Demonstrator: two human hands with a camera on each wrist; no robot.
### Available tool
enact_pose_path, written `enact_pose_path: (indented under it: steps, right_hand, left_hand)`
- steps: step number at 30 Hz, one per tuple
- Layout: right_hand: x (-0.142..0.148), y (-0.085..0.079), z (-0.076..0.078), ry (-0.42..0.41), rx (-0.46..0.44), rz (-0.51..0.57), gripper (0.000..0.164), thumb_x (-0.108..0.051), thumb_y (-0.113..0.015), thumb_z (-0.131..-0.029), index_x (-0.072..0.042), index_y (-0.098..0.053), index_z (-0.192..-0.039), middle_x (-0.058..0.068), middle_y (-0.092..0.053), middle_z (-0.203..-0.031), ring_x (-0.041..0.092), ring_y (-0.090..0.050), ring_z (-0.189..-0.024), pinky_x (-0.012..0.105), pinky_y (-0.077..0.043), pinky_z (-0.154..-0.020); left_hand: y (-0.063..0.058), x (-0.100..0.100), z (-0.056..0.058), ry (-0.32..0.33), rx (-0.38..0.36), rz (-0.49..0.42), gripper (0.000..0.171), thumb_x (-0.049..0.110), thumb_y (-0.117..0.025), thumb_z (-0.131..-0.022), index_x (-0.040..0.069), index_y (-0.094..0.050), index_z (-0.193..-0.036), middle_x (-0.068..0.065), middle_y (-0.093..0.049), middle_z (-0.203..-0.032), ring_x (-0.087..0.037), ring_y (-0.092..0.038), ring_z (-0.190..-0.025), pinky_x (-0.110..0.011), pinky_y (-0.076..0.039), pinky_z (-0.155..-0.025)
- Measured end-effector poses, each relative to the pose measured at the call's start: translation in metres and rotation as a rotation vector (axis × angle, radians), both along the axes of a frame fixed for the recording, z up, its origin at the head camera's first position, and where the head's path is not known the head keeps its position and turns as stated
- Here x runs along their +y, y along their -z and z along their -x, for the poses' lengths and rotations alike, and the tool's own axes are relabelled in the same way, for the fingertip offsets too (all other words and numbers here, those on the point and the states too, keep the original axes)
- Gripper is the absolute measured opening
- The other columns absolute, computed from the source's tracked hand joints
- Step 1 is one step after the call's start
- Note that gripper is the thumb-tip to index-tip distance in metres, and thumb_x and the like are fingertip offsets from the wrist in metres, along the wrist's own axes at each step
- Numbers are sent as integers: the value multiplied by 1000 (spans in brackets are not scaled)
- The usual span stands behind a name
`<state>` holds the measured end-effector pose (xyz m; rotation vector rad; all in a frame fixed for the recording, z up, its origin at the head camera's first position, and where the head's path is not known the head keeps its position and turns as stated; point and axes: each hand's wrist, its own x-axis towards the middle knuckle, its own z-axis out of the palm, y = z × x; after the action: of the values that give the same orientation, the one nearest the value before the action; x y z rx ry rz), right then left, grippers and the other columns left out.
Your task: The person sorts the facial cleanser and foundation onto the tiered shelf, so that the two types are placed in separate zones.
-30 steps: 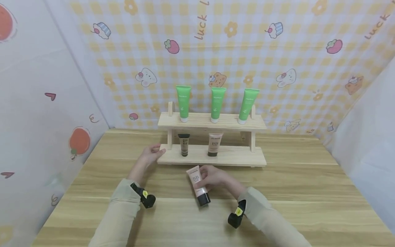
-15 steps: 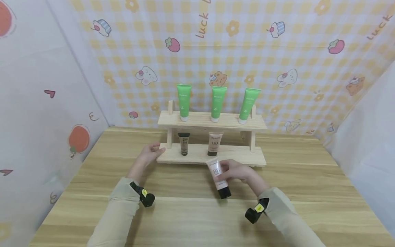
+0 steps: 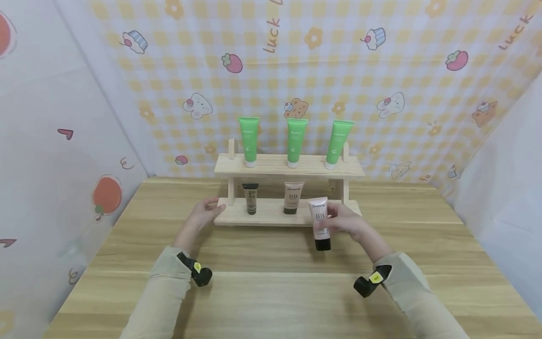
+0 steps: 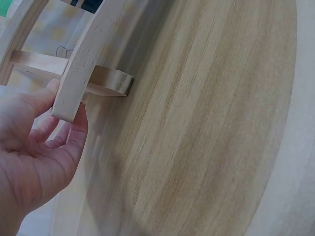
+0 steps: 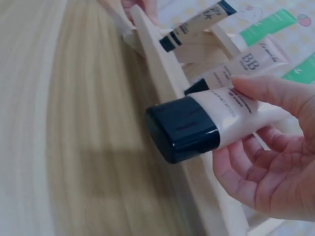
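In the head view my right hand (image 3: 345, 220) pinches a pale pink BB cream tube (image 3: 319, 219), black cap down, in front of the lower shelf's right part. The right wrist view shows the thumb on one side of this tube and curled fingers under it. My left hand (image 3: 202, 214) grips the left end of the lower shelf (image 3: 271, 219) of a two-tier wooden stand, thumb on top and fingers beneath, as the left wrist view shows. On that shelf stand a small dark-capped tube (image 3: 251, 200) and another pink BB cream tube (image 3: 292, 200).
Three green tubes, left (image 3: 250, 141), middle (image 3: 295, 143) and right (image 3: 338, 145), stand on the upper shelf (image 3: 275, 165). The stand rests on a wood-grain table (image 3: 271, 301) against a yellow checked backdrop (image 3: 271, 84). White sheets hang at both sides.
My right hand has carried the pink tube rightward and up, from over the table in front of the stand to the lower shelf's right part; the tube is now more upright. My left hand stays put.
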<state>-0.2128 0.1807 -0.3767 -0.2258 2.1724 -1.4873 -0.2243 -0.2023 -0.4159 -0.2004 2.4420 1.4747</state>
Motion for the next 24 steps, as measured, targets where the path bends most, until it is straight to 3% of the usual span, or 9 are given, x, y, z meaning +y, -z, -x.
enact_pose_path:
  steps: [6, 13, 19, 24]
  right_hand:
    - [10, -12, 9, 34, 86, -19, 53, -10, -69, -74, 10, -47, -118, 2, -63, -91, 11, -59, -84, 26, -49, -81]
    - [18, -24, 22, 117, 139, -1, 41, -5, -68, -74, 4, -52, -110, -14, -60, -80, 5, -56, -81, 23, -43, -82]
    - [22, -19, 28, 184, 152, 11, 39, -6, -71, -74, -4, -54, -108, -18, -60, -79, 2, -57, -81, 22, -43, -84]
    - [24, -12, 31, 218, 167, -25, 38, -7, -72, -73, -3, -55, -107, -16, -58, -78, 4, -54, -81, 21, -43, -82]
  left_hand:
    - [3, 1, 3, -20, -16, -16, 64, 34, -49, -94, 1, -24, -142, -31, -30, -142, -42, -34, -129, -50, -29, -109]
    - [2, 1, 3, -20, -9, -21, 63, 32, -47, -94, 0, -23, -142, -32, -30, -141, -43, -35, -129, -50, -30, -109]
    - [5, -1, 5, -27, -13, -20, 63, 33, -48, -94, 1, -24, -142, -31, -29, -142, -42, -33, -130, -49, -29, -110]
    - [5, 0, 3, -18, 1, -6, 71, 45, -52, -89, 2, -28, -141, -32, -32, -140, -44, -36, -127, -51, -33, -107]
